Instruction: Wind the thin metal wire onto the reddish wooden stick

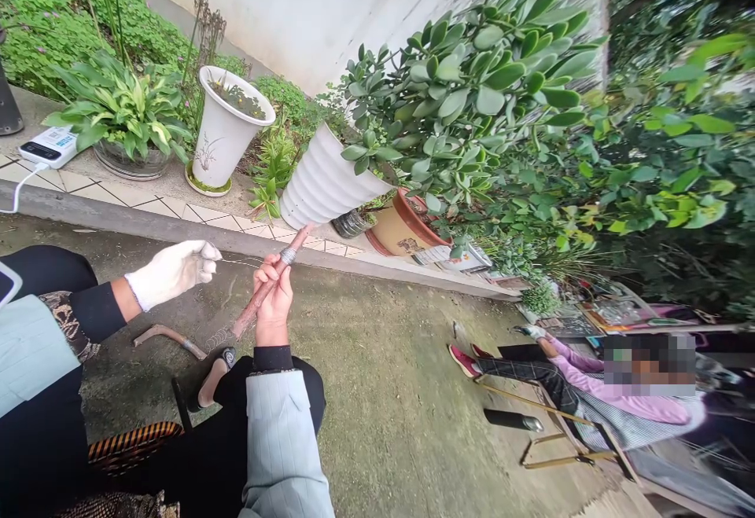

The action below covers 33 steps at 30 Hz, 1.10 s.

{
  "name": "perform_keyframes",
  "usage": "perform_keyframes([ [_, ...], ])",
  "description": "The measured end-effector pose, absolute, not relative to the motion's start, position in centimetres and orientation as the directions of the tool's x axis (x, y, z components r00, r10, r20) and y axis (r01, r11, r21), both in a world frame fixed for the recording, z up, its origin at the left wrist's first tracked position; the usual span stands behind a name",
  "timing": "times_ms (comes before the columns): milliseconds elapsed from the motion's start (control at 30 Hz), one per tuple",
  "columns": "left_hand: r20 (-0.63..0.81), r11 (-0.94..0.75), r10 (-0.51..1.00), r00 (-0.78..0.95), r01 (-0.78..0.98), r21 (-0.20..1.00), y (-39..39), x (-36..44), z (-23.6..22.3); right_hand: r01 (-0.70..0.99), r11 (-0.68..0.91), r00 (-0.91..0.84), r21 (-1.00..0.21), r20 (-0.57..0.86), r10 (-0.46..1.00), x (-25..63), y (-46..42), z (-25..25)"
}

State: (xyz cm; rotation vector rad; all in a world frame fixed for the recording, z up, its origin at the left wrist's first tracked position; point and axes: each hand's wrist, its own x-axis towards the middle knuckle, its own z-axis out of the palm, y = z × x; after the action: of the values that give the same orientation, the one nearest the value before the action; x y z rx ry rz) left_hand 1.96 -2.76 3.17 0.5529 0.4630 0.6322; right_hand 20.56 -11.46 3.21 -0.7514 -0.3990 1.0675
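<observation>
My right hand (274,298) is bare and wrapped round a brown wooden stick (248,312) held at a slant. Near the stick's upper end, a band of wound wire (288,255) circles the wood. A thin wire (239,262) stretches from there to my left hand (177,273), which wears a white glove and has its fingers curled on the wire. Below, a bent stick (168,336) lies on the ground, also with wire around part of it. Loose wire loops (219,339) show near the held stick's lower end, beside my shoe (213,376).
A tiled ledge (141,202) runs ahead with several potted plants, including a white pot (227,137) and a ribbed white pot (330,180). A white device (50,145) with a cable lies there. To the right, another person (631,400) sits near a dark flask (510,420).
</observation>
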Motion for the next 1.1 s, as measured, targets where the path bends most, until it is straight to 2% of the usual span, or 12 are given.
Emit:
perform_keyframes([
  [200, -0.215, 0.682, 0.682, 0.7, -0.5, 0.534, -3.2, 1.6, 4.0, -0.633, 0.266, 0.397, -0.727, -0.01, 0.918, 20.7, -11.3, 2.7],
  [333, -0.085, 0.56, 0.726, 0.682, -0.515, 0.649, -3.8, 1.3, 4.3, -0.65, 0.245, 0.414, -0.719, -0.065, 0.908, 20.7, -11.2, 2.6],
  [467, 0.08, 0.259, 0.744, 0.664, -0.397, 0.881, -3.6, 1.2, 4.0, -0.667, 0.242, 0.414, -0.704, -0.08, 0.907, 20.7, -11.2, 2.7],
  [567, 0.165, -0.164, 0.714, 0.681, -0.067, 0.984, -2.7, 0.9, 3.5, -0.668, 0.249, 0.406, -0.702, -0.063, 0.912, 20.7, -11.3, 2.7],
  [600, 0.186, -0.33, 0.706, 0.683, 0.085, 0.94, -2.4, 0.8, 3.4, -0.664, 0.246, 0.404, -0.706, -0.061, 0.913, 20.7, -11.3, 2.7],
  [667, 0.237, -0.593, 0.69, 0.684, 0.346, 0.727, -1.8, 0.6, 3.0, -0.668, 0.244, 0.391, -0.703, -0.052, 0.919, 20.8, -11.3, 2.7],
  [767, 0.288, -0.752, 0.639, 0.713, 0.501, 0.428, -1.2, 0.4, 3.0, -0.696, 0.247, 0.36, -0.675, -0.029, 0.933, 21.0, -11.3, 2.6],
  [833, 0.242, -0.779, 0.599, 0.763, 0.486, 0.396, -0.9, 0.2, 3.6, -0.693, 0.236, 0.359, -0.682, -0.043, 0.932, 21.2, -11.3, 2.6],
  [900, 0.149, -0.728, 0.571, 0.807, 0.414, 0.547, -0.7, -0.1, 4.6, -0.685, 0.22, 0.361, -0.695, -0.061, 0.931, 21.5, -11.4, 2.6],
  [1000, 0.089, -0.401, 0.561, 0.823, 0.176, 0.899, -0.4, -0.8, 6.1, -0.682, 0.193, 0.344, -0.705, -0.076, 0.936, 21.7, -11.7, 2.9],
  [1033, 0.116, -0.278, 0.568, 0.815, 0.058, 0.959, -0.4, -1.0, 6.4, -0.679, 0.179, 0.334, -0.712, -0.082, 0.939, 21.7, -11.8, 3.0],
  [1100, 0.193, -0.085, 0.595, 0.78, -0.178, 0.98, -0.3, -1.1, 6.5, -0.671, 0.138, 0.303, -0.728, -0.1, 0.948, 21.6, -12.0, 3.3],
])
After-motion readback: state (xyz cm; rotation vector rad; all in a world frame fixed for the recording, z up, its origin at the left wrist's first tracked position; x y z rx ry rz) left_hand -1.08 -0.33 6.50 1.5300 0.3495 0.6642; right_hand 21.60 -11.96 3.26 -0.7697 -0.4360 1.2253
